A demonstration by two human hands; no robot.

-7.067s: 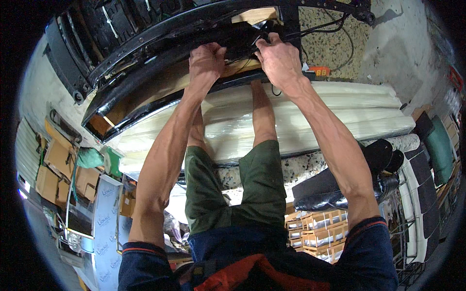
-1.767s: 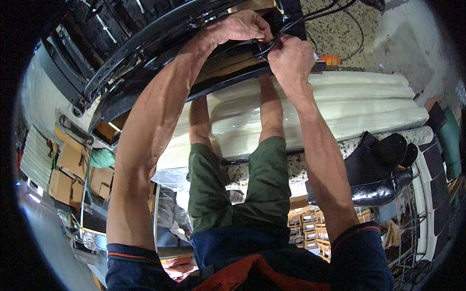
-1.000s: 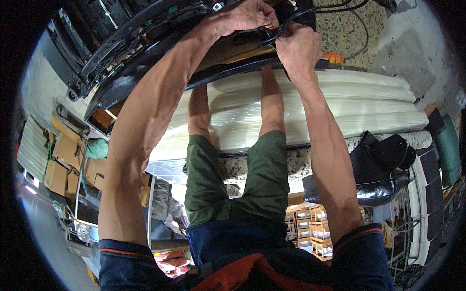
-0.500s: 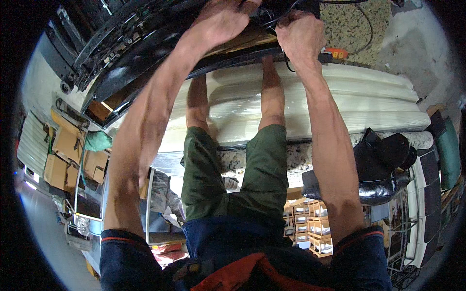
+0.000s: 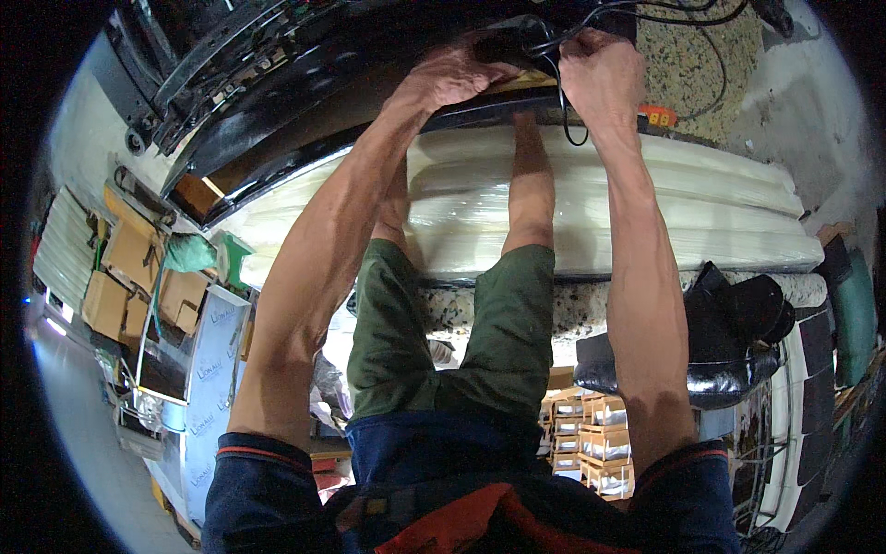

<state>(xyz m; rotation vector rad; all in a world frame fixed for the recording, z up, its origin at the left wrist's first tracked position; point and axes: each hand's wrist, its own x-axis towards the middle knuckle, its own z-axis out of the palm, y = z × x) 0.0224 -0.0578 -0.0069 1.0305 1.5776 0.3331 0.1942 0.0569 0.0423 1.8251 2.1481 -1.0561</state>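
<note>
My right hand [image 5: 604, 76] is closed in a fist at the top of the view, beside a bundle of black cable [image 5: 637, 11]. A loop of that cable hangs just left of the fist and seems to run into it. My left hand [image 5: 457, 74] reaches over a long glossy black panel [image 5: 295, 138], thumb and fingers apart. Its fingertips fade into the dark around a black part, so any contact there is hard to make out. The panel's underside shows brownish at its left end.
Plastic-wrapped white foam rolls [image 5: 683, 189] lie across the middle, by my legs. An orange power strip [image 5: 657, 116] sits right of my right hand. Black bags [image 5: 729, 323] rest at the right. Cardboard boxes [image 5: 129, 258] and a film-covered sheet [image 5: 214, 369] stand at the left.
My left hand has moved right and down, its fingers spreading from a closed shape. My right hand has shifted slightly right, still closed. More of the cable loop shows.
</note>
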